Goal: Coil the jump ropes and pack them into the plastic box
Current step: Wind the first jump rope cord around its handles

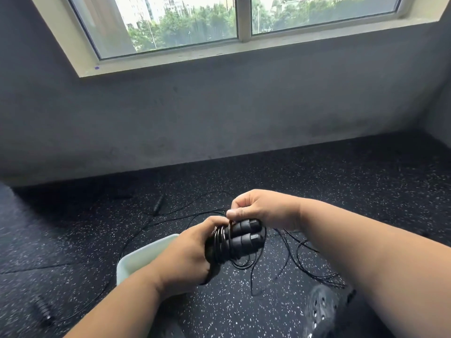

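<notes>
My left hand [188, 254] grips two black jump rope handles [246, 236] held side by side, with several turns of thin black cord [220, 239] wound around them. My right hand [263, 208] pinches the cord just above the handles. Loose cord [305, 254] trails off to the right across the floor. A pale plastic box [136, 257] sits on the floor under my left wrist, partly hidden by it. Another rope's handle [44, 309] lies at the lower left and one more handle [158, 203] lies farther back, with thin cord running between them.
The floor is black speckled rubber [341, 181]. A grey wall [219, 113] with a window [185, 25] stands ahead. A black perforated shoe [322, 308] shows at the lower right.
</notes>
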### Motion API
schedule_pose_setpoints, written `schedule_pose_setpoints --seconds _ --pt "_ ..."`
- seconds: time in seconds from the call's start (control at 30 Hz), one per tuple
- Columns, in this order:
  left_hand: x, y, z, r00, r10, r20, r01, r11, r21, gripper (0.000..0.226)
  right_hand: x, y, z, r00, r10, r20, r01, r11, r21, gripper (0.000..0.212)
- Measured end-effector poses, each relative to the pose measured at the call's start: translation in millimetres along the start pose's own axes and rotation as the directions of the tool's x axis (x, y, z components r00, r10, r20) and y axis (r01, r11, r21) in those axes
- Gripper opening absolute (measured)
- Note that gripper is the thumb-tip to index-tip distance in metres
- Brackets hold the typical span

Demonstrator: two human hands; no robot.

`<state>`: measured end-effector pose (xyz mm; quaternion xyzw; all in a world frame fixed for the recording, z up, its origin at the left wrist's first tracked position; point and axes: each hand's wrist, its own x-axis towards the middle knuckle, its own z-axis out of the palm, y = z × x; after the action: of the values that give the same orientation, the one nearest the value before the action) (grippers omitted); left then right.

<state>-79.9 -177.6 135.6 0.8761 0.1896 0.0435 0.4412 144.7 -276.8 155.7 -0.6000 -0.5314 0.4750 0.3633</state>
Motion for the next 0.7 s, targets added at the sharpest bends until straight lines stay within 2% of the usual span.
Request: schedule_pose_setpoints --seconds 0.1,0.17,0.2,0.27,0.33,0.43,0.5,0.7 --pt "-2 2 4 0.995 0.053 -0.084 -0.064 0.989 -0.130 0.074 8 11 6 0.999 0.013 0.037 -0.021 0.974 0.226 0.029" --pt "0 2 6 0.987 0.046 -0.153 -0.079 0.973 -0.216 0.071 11 17 12 0.999 0.031 0.027 -0.038 0.957 0.287 0.019" --pt "1 0 6 0.981 0.034 -0.192 -0.079 0.970 -0.231 0.072 12 17 14 0.999 0.045 0.017 -0.048 0.954 0.295 0.020" --pt "3 -5 8 0.969 -0.025 -0.244 -0.048 0.956 -0.288 0.077 12 12 19 0.997 0.069 -0.020 -0.063 0.974 0.216 0.026" --pt "4 -6 13 0.970 -0.073 -0.232 -0.025 0.920 -0.392 0.085 14 8 25 0.994 0.072 -0.079 -0.066 0.995 0.070 0.037" --pt "4 -7 22 0.974 -0.113 -0.195 0.001 0.866 -0.500 0.099 18 8 32 0.987 0.091 -0.133 -0.090 0.996 0.018 0.042" --pt "1 -6 24 0.979 -0.109 -0.170 0.007 0.858 -0.513 0.097 19 11 33 0.983 0.114 -0.143 -0.121 0.992 -0.040 0.043" --pt "1 -2 28 0.988 -0.099 -0.121 0.023 0.856 -0.517 0.090 19 21 37 0.980 0.174 -0.098 -0.180 0.982 -0.058 0.032"
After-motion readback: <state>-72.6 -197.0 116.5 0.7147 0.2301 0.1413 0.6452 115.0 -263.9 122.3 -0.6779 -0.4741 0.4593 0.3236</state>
